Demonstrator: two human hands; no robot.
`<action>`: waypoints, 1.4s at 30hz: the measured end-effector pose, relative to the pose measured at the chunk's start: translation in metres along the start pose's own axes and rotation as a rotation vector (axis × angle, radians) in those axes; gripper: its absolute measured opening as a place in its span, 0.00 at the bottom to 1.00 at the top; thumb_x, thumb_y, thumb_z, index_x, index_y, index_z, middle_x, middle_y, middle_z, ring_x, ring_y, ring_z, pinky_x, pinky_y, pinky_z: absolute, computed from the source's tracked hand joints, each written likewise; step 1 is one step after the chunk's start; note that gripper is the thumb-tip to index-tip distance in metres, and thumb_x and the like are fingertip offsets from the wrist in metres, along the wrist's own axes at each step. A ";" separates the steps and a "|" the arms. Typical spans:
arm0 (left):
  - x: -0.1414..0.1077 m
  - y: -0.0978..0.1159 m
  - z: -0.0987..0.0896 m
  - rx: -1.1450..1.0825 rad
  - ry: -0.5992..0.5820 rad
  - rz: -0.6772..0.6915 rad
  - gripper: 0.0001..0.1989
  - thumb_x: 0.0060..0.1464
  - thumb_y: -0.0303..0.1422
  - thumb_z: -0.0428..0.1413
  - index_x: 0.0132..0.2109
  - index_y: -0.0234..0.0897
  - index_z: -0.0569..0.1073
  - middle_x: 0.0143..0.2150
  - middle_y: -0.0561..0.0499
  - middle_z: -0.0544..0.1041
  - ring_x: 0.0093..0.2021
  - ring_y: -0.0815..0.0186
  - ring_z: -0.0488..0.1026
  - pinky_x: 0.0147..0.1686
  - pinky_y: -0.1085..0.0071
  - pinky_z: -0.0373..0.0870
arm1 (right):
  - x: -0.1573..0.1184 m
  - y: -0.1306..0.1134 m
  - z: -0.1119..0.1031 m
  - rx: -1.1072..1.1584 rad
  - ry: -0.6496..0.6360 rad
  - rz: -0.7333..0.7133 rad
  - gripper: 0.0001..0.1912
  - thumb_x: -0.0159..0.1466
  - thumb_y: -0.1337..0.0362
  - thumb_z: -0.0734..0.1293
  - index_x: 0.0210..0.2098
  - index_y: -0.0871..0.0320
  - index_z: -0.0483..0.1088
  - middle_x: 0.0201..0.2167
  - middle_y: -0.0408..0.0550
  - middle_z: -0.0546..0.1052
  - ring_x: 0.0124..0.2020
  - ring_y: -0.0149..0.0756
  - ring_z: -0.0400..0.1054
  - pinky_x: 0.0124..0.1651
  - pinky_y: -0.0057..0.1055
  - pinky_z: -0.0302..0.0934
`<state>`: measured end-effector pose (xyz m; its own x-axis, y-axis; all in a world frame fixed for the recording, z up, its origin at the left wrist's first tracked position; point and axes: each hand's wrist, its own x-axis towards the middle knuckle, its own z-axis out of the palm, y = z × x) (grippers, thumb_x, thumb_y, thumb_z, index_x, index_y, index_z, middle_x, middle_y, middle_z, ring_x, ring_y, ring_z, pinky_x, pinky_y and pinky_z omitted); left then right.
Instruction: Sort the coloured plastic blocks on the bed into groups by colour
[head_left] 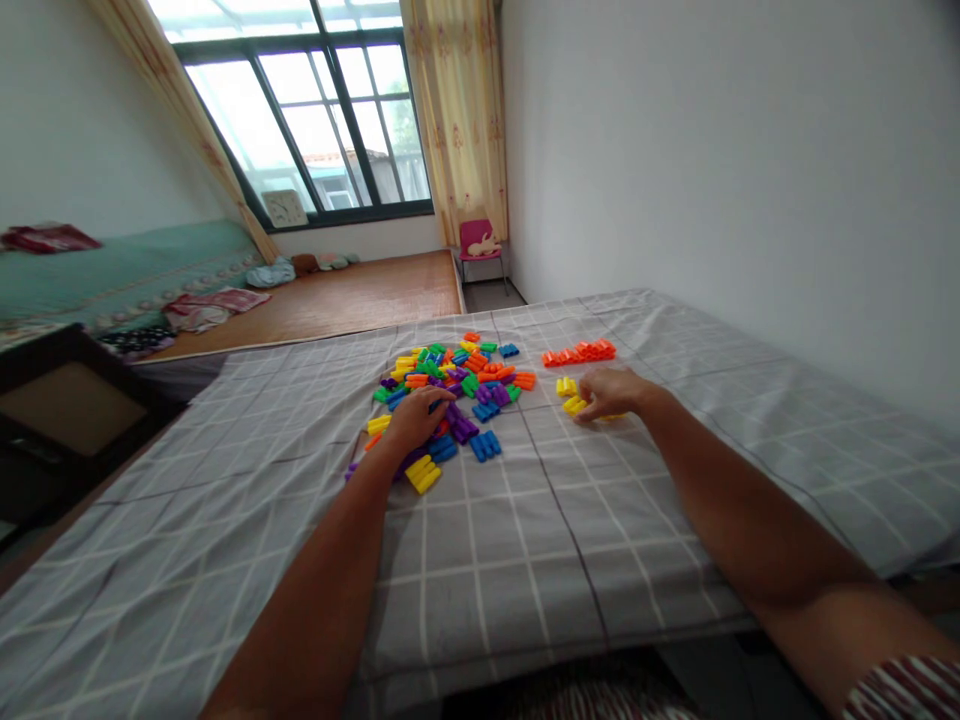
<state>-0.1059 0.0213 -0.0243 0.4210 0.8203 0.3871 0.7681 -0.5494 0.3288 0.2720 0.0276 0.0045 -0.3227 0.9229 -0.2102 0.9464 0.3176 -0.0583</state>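
- You are working on a grey checked sheet, its right side running along a white wall.
- Past its far edge lies a brown mat, with one pink chair (a plush toy sits on it) and one window between two curtains.
- The sheet's near edge drops off just in front of you; a wide stretch of it runs from there to the pile, and a narrower strip separates the pile from the pieces on your right.
- The mixed pile sits around and beyond your left hand, overlapping too much to count; at its near side you can pick out one yellow block and two blue blocks.
- One orange row of joined blocks lies beyond your right hand.
- Two yellow pieces show at your right fingertips, more partly under the hand.
- Your right grip is bent down at the yellow pieces; how far it closes is hidden.
- Your left grip curves over the pile; you cannot tell its opening or any hold.
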 end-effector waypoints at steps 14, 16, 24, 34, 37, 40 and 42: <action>0.000 -0.001 0.000 -0.013 0.010 0.007 0.13 0.57 0.32 0.50 0.44 0.38 0.77 0.44 0.47 0.79 0.45 0.61 0.75 0.49 0.64 0.70 | -0.009 0.032 -0.005 0.217 0.004 -0.015 0.28 0.46 0.50 0.73 0.46 0.50 0.74 0.45 0.48 0.77 0.44 0.47 0.71 0.44 0.37 0.63; 0.000 0.000 -0.001 -0.013 0.009 0.008 0.13 0.58 0.32 0.49 0.44 0.38 0.77 0.44 0.47 0.79 0.45 0.61 0.75 0.48 0.64 0.70 | -0.011 0.049 -0.003 0.279 -0.029 -0.031 0.33 0.44 0.50 0.74 0.49 0.51 0.73 0.49 0.50 0.75 0.48 0.49 0.69 0.47 0.38 0.63; 0.000 0.002 -0.001 0.016 -0.009 0.003 0.13 0.58 0.31 0.49 0.45 0.36 0.77 0.45 0.46 0.79 0.45 0.61 0.75 0.49 0.64 0.70 | -0.017 0.065 -0.002 0.363 -0.135 -0.120 0.41 0.42 0.49 0.74 0.55 0.52 0.69 0.54 0.51 0.72 0.53 0.53 0.66 0.50 0.40 0.64; 0.000 -0.001 0.000 0.007 0.004 0.005 0.13 0.57 0.31 0.49 0.44 0.37 0.77 0.44 0.46 0.79 0.45 0.61 0.75 0.49 0.64 0.70 | -0.013 0.060 -0.002 0.335 -0.090 -0.108 0.27 0.47 0.46 0.71 0.42 0.55 0.73 0.43 0.50 0.76 0.44 0.47 0.70 0.43 0.36 0.64; 0.000 -0.001 0.000 0.003 0.004 0.006 0.14 0.57 0.31 0.49 0.45 0.37 0.77 0.44 0.46 0.79 0.45 0.61 0.75 0.49 0.64 0.70 | -0.014 0.054 -0.004 0.309 -0.027 -0.025 0.27 0.49 0.42 0.69 0.39 0.55 0.73 0.41 0.51 0.76 0.41 0.46 0.70 0.40 0.36 0.64; 0.000 -0.002 0.000 0.000 0.000 0.009 0.13 0.57 0.31 0.49 0.44 0.38 0.77 0.44 0.47 0.79 0.44 0.61 0.75 0.49 0.64 0.70 | -0.018 0.047 -0.010 0.311 -0.086 0.052 0.28 0.51 0.38 0.67 0.36 0.56 0.73 0.38 0.52 0.77 0.35 0.43 0.71 0.36 0.36 0.64; 0.000 -0.002 0.000 -0.002 -0.005 0.009 0.13 0.57 0.31 0.49 0.45 0.37 0.77 0.44 0.47 0.79 0.45 0.61 0.75 0.49 0.64 0.70 | -0.020 0.046 -0.012 0.331 -0.122 0.112 0.30 0.51 0.36 0.65 0.37 0.57 0.73 0.37 0.52 0.77 0.32 0.42 0.71 0.34 0.36 0.64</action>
<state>-0.1075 0.0224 -0.0254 0.4300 0.8161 0.3861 0.7633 -0.5570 0.3272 0.3220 0.0260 0.0176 -0.2317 0.9089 -0.3468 0.9351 0.1099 -0.3368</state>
